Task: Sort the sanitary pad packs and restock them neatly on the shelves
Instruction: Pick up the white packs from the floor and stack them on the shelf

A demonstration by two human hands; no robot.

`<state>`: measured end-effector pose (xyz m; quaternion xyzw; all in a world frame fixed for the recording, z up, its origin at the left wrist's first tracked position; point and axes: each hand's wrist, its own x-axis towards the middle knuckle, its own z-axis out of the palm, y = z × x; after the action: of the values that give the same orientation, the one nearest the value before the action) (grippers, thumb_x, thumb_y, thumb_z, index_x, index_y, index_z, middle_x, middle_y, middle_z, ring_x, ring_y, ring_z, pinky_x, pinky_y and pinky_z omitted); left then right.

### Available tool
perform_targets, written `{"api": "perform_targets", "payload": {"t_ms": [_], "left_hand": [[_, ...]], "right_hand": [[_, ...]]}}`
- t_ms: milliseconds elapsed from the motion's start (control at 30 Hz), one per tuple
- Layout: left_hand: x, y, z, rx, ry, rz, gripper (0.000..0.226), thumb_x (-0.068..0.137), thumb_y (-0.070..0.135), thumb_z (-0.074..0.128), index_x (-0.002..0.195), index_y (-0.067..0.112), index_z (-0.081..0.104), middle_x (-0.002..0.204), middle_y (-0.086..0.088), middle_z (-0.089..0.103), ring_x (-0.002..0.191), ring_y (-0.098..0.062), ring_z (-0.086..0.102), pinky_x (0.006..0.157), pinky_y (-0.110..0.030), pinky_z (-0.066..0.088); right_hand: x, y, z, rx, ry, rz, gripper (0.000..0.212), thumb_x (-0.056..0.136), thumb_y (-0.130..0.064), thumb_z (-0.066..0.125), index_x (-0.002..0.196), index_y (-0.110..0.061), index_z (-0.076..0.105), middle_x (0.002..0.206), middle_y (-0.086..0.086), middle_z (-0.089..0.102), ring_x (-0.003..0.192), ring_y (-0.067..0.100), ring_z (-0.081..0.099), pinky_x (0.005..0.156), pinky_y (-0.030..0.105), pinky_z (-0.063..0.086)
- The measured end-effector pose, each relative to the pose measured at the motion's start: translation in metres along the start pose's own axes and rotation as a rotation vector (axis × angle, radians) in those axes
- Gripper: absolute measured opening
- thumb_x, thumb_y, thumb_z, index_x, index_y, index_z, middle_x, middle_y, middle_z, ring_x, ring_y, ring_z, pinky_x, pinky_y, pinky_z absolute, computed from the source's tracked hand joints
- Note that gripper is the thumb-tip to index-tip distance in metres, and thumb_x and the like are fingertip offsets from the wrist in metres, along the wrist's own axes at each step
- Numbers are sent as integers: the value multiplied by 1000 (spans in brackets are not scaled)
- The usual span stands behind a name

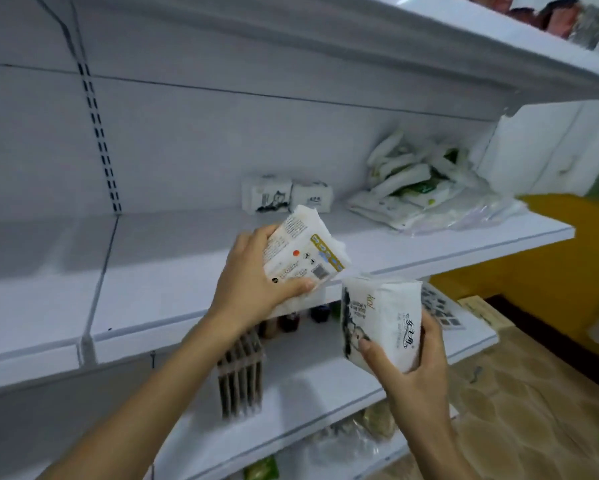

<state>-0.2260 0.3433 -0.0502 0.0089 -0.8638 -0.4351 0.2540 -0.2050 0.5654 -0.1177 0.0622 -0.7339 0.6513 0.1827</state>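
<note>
Two white sanitary pad packs are in hand, one per hand, both held in front of the middle shelf (152, 271). Item one: the left hand (246, 282), grip closed round the first pack (301, 254), thumb along its lower edge, fingers behind. The pack is tilted, its printed back with a code square facing the camera. Item two: the right hand (419, 372), grip closed round the second pack (384, 323) from below, thumb pressed on the face with the dark ink drawing. The pack is roughly upright, just beside the first; whether their corners touch cannot be told. On the middle shelf two matching packs (287, 197) stand side by side against the back wall. To their right lies a loose heap of white-and-green packs (419, 181), some in clear wrap. On the lower shelf (325, 386), a row of dark flat items (241, 375) stands upright below the left wrist.
</note>
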Motion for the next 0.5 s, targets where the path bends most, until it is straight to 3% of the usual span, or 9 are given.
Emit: {"api": "perform_targets", "payload": {"t_ms": [167, 367, 500], "left_hand": [[75, -32, 15, 557, -51, -5, 89, 74, 42, 78, 147, 29, 30, 139, -2, 34, 130, -23, 26, 88, -38, 44], [140, -52, 42, 724, -177, 20, 95, 69, 38, 79, 147, 21, 27, 141, -9, 34, 130, -28, 29, 95, -42, 44], [172, -56, 54, 848, -122, -76, 95, 71, 47, 78, 148, 31, 26, 148, -9, 24, 137, -28, 22, 107, -39, 31]], "right_hand": [[52, 0, 27, 38, -24, -19, 72, 69, -15, 84, 128, -32, 48, 111, -14, 59, 101, 4, 58, 77, 24, 52], [152, -6, 40, 20, -137, -124, 72, 67, -18, 85, 122, -32, 41, 110, -21, 54, 98, -8, 55, 76, 20, 49], [221, 6, 48, -289, -263, -238, 72, 70, -24, 81, 131, -29, 44, 120, -6, 42, 96, -2, 38, 75, 21, 36]]}}
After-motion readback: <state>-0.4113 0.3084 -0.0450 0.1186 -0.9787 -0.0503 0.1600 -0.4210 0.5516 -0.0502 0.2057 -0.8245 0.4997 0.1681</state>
